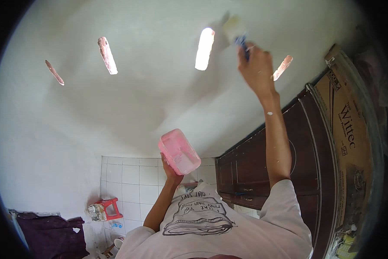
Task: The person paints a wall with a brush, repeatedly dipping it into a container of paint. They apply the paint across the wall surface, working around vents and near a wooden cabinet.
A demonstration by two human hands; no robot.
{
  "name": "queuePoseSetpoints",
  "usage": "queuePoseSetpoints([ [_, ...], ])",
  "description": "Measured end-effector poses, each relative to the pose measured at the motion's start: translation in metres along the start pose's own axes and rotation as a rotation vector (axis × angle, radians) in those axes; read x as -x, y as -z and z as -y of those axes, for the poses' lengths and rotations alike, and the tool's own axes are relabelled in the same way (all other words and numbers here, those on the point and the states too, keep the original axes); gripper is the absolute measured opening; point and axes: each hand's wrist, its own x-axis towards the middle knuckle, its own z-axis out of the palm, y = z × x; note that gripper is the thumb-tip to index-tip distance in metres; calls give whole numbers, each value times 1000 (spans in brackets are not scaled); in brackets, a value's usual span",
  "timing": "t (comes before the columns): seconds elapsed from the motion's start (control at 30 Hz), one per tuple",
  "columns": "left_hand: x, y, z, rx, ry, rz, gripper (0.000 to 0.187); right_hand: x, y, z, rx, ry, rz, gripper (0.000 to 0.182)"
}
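My right hand [258, 64] is raised high and wrapped round the blue handle of a wide paintbrush [236, 29]. The pale bristles point up and overlap the white wall [155, 26] to the right of a bright slot. Lower down, my left hand [170, 167] grips a pink plastic tub [163, 148] from beneath and its left side. The tub is tilted, its opening facing me, with whitish paint [186, 163] at the bottom. Most of my left fingers are hidden by the tub. White specks dot my right forearm.
Several narrow slots [205, 48] pierce the wall. On the right stand a dark wooden cabinet [267, 151] and a printed cardboard box [347, 116]. A red plastic stool [113, 209] is at lower left, near a dark purple cloth [51, 235]. White tiles [130, 175] line the lower wall.
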Motion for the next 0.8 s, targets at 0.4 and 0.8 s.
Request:
queuePoseSetpoints([
  [0.4,-10,-14,-11,-22,-37,8,67,176,-157,-68,-108,-262,516,28],
  [0.8,-21,9,-8,-52,-44,-3,69,-65,48,9,-156,113,-275,25],
])
